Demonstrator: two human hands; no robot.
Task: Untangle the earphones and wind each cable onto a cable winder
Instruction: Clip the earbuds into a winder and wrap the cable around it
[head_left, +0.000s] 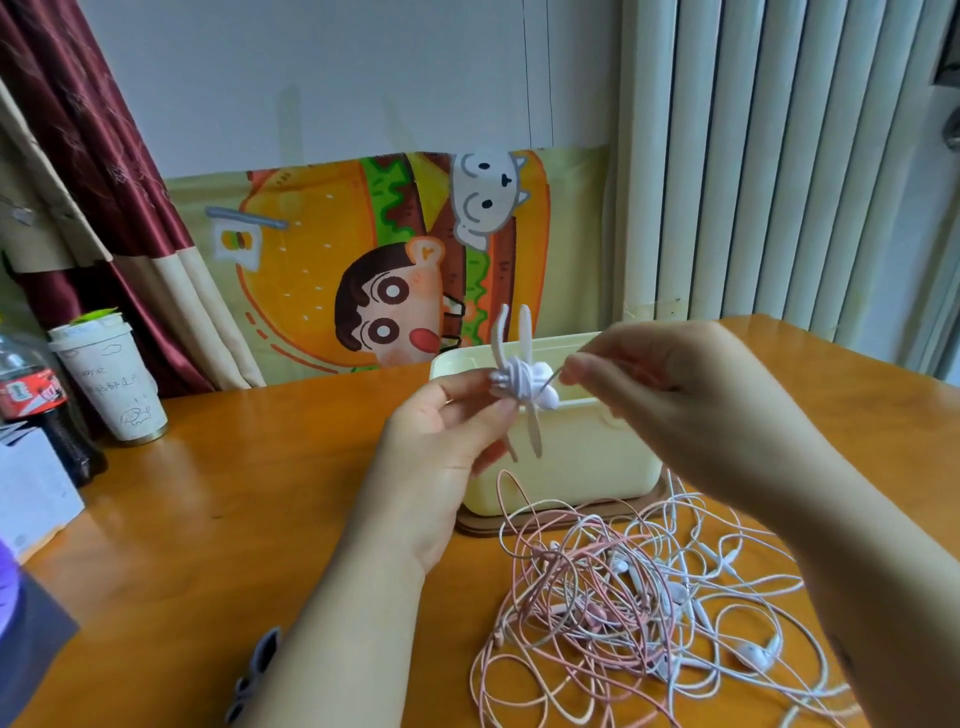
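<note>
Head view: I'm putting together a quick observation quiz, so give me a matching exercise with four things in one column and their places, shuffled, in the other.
Things:
1. cable winder
2. tangled earphones
3. paper cup
4. cream box

Places:
A. at the table's far left, beside a cola bottle
B. held up in the left hand, while the right hand pinches its cable
C. standing on the table just behind the tangle
D. lying loose on the table, near right

Pairs: 1-B, 2-D, 3-A, 4-C
</note>
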